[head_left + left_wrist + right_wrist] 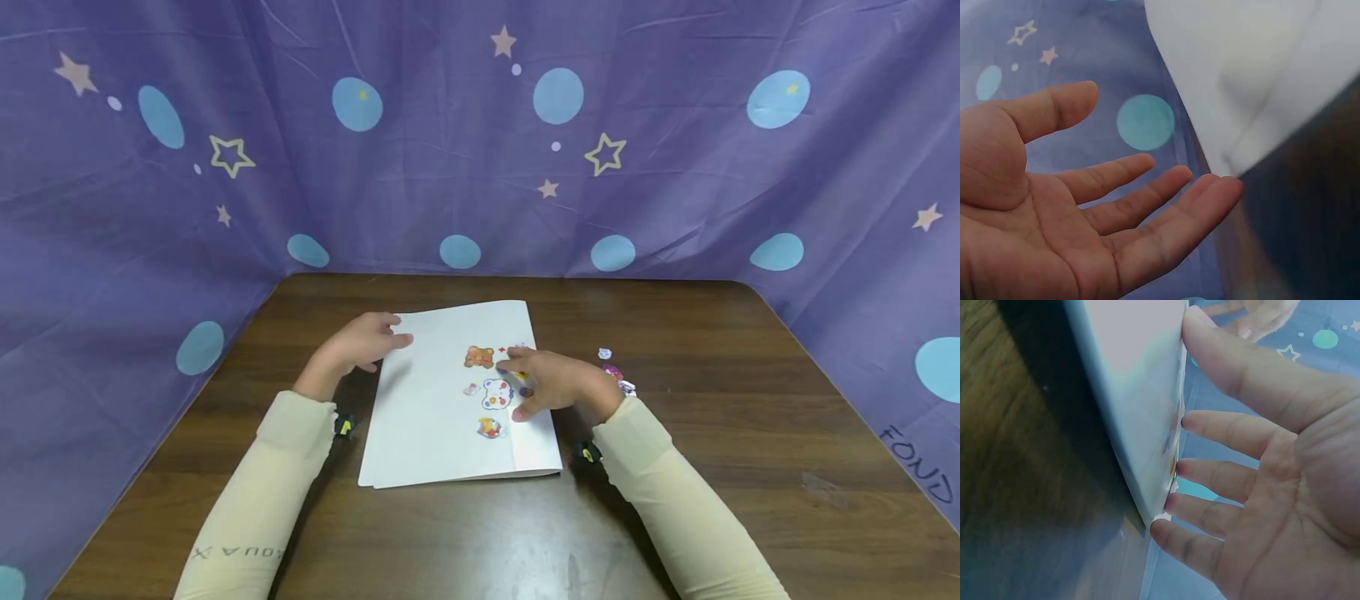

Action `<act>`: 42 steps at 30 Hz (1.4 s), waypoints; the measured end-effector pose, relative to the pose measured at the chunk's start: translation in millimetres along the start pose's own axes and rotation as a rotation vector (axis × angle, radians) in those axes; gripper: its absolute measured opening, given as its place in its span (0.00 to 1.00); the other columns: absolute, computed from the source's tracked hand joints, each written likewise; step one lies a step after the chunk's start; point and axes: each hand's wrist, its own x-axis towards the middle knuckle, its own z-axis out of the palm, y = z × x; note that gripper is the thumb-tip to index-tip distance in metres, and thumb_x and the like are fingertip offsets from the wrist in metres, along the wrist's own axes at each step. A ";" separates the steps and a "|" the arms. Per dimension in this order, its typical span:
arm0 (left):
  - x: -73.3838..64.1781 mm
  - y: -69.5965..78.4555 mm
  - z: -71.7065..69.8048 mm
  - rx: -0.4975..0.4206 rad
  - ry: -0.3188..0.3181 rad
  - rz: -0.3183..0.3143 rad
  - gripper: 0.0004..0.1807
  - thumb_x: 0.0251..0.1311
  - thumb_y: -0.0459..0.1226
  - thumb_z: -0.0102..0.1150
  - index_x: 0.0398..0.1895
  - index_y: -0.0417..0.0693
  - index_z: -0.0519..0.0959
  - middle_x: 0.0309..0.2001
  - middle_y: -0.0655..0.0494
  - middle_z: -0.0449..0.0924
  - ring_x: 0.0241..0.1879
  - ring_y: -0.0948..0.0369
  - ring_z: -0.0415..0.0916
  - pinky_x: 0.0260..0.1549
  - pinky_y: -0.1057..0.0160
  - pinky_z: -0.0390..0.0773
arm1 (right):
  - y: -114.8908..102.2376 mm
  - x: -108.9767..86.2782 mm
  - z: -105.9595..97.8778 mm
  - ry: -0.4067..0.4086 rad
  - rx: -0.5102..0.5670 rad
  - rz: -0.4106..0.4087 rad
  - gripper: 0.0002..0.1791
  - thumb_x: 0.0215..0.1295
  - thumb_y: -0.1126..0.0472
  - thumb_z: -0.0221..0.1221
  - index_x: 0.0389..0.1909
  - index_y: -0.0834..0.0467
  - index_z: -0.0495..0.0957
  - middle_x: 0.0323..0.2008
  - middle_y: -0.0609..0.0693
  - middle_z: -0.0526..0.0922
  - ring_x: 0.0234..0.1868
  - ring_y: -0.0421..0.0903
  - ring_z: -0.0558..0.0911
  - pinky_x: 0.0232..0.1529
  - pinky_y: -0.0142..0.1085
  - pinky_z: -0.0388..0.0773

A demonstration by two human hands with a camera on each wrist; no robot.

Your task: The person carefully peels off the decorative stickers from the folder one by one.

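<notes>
White folded paper lies on table | left hand unclenched at its left edge | right hand spread over stickers | I judge a sideways drag could peel them

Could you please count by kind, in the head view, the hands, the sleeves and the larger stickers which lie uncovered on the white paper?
Hands: 2 (left hand, right hand)
Sleeves: 2 (left sleeve, right sleeve)
Larger uncovered stickers: 3 (brown bear, white bear face, yellow-and-red figure)
Total: 7
</notes>
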 end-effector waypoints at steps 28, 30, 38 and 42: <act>15.3 -26.1 -3.9 -0.175 -0.039 -0.133 0.31 0.76 0.40 0.52 0.70 0.24 0.62 0.58 0.36 0.67 0.46 0.48 0.75 0.45 0.54 0.85 | 4.9 3.4 3.5 -0.002 -0.016 0.003 0.47 0.59 0.50 0.75 0.77 0.56 0.64 0.80 0.60 0.54 0.80 0.58 0.51 0.77 0.52 0.53; 16.3 -26.8 -4.0 -0.190 -0.034 -0.135 0.31 0.76 0.40 0.52 0.71 0.23 0.61 0.58 0.37 0.66 0.47 0.47 0.75 0.46 0.54 0.85 | 3.7 3.7 3.3 -0.001 -0.020 0.007 0.47 0.59 0.50 0.75 0.77 0.56 0.64 0.80 0.59 0.54 0.80 0.58 0.51 0.77 0.52 0.53; 18.1 -27.4 -5.8 -0.247 -0.004 -0.137 0.34 0.74 0.34 0.54 0.72 0.19 0.55 0.57 0.37 0.67 0.42 0.53 0.76 0.43 0.59 0.85 | 3.8 2.0 1.9 0.001 -0.012 0.028 0.47 0.58 0.52 0.75 0.77 0.56 0.65 0.79 0.60 0.54 0.80 0.58 0.51 0.77 0.52 0.53; 17.0 -26.0 -7.3 -0.260 0.012 -0.107 0.35 0.69 0.31 0.61 0.69 0.17 0.59 0.51 0.38 0.74 0.39 0.58 0.79 0.42 0.62 0.84 | 7.1 0.4 -1.4 0.004 0.003 0.031 0.47 0.58 0.53 0.76 0.77 0.56 0.65 0.79 0.60 0.54 0.80 0.58 0.53 0.77 0.51 0.55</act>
